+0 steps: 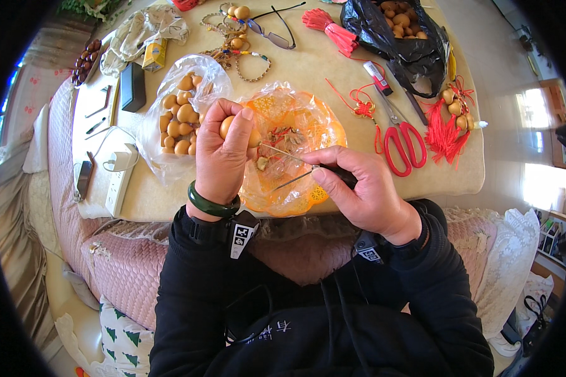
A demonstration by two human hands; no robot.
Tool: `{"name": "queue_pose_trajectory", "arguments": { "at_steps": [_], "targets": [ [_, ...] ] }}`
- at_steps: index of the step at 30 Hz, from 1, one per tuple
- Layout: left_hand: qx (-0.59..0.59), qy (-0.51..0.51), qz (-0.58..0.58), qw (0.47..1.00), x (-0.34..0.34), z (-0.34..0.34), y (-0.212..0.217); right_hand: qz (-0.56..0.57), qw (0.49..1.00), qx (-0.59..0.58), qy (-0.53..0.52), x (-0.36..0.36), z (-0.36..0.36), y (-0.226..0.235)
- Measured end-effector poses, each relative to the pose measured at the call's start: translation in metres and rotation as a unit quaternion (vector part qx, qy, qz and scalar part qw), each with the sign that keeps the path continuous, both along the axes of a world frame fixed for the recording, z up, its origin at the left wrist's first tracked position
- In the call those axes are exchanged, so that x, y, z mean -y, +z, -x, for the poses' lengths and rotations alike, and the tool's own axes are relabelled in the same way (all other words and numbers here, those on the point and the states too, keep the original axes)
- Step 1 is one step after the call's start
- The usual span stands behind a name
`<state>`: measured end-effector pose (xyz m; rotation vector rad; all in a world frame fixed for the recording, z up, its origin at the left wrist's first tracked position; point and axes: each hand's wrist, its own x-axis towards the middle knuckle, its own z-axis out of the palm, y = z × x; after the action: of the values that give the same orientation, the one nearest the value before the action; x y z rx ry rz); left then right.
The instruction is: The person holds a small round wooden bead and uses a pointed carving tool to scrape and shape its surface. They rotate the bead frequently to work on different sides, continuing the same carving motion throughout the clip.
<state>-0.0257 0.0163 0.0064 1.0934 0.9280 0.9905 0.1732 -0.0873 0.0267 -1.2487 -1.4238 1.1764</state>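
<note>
Between the thumb and fingers of my left hand [223,141] is a small tan gourd [253,136], its narrow end turned to the right. My right hand [365,185] is closed round a two-pronged pointed metal tool [289,181] with a dark handle. One thin prong reaches the gourd's narrow end; the other slants down and left. Whether that tip is inside the gourd, I cannot tell. Below both hands lies an orange patterned tray [338,129], lined with clear plastic and holding small scraps. A clear bag [154,151] of small gourds [185,113] sits beside my left hand.
Red-handled scissors [404,149], a red knotted cord [363,108] and a red-tasselled gourd string [449,122] lie to the right. A black bag [365,31] of gourds stands at the far right. Glasses [273,36] lie at the back, a white power strip [121,179] at left.
</note>
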Motion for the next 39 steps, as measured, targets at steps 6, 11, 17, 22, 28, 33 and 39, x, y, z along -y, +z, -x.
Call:
{"name": "queue_pose_trajectory", "arguments": {
  "at_steps": [6,11,17,22,28,33,39],
  "targets": [
    [0.002,0.004,0.008,1.0,0.0011,-0.0001,0.0013,-0.008,1.0,-0.002,-0.004,-0.001,0.0005,0.0001],
    [-0.029,-0.016,-0.029,0.999,0.0001,0.0022,0.0023,0.02,1.0,0.002,0.016,-0.0005,-0.0038,0.0011],
    [-0.036,-0.005,-0.032,0.999,-0.0004,0.0023,0.0006,0.009,1.0,0.002,-0.002,-0.002,-0.0007,0.0003],
    [-0.034,-0.01,-0.028,0.999,0.0001,0.0024,0.0011,0.03,0.999,0.009,0.006,-0.0013,-0.0021,0.0007],
    [-0.027,-0.016,-0.031,0.999,0.0009,0.0011,0.0018,0.032,0.999,0.009,0.012,-0.0013,-0.0038,-0.0001],
    [-0.032,-0.011,-0.041,0.999,0.0028,-0.0017,0.0003,0.043,0.999,0.004,0.021,-0.0028,-0.0044,0.001],
    [0.004,-0.002,-0.012,1.0,0.008,-0.0059,0.0008,0.056,0.998,-0.021,0.017,-0.001,-0.0028,-0.0012]
  ]
}}
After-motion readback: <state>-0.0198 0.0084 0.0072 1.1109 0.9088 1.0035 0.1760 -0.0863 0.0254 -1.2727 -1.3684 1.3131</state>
